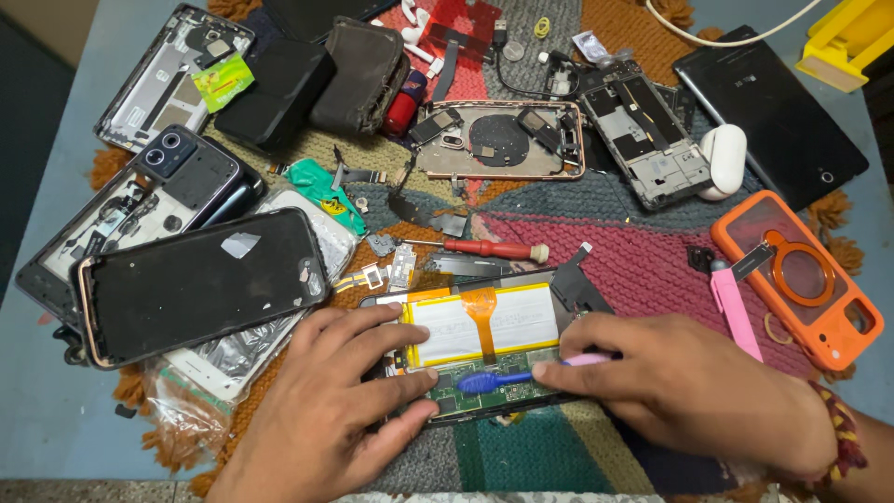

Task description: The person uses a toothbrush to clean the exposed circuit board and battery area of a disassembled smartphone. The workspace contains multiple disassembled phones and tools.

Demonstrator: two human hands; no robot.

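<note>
**Both hands on an opened phone**

Our left hand [340, 410] steadies the opened phone [484, 349], fingers spread flat. Our right hand [684, 387] pinches a pink tool [521, 373], its blue tip pointing left. We see the phone lying lengthwise left to right on the mat [643, 261], its yellow-edged white battery [482, 324] facing up. Behind lie a red screwdriver [489, 249] and an orange case [801, 275].

Left hand [326, 410]: bare, no ring, no sleeve in view. Right hand [680, 382]: bare; braided red-and-yellow thread band [843, 433] around wrist, at 4 o'clock.
</note>
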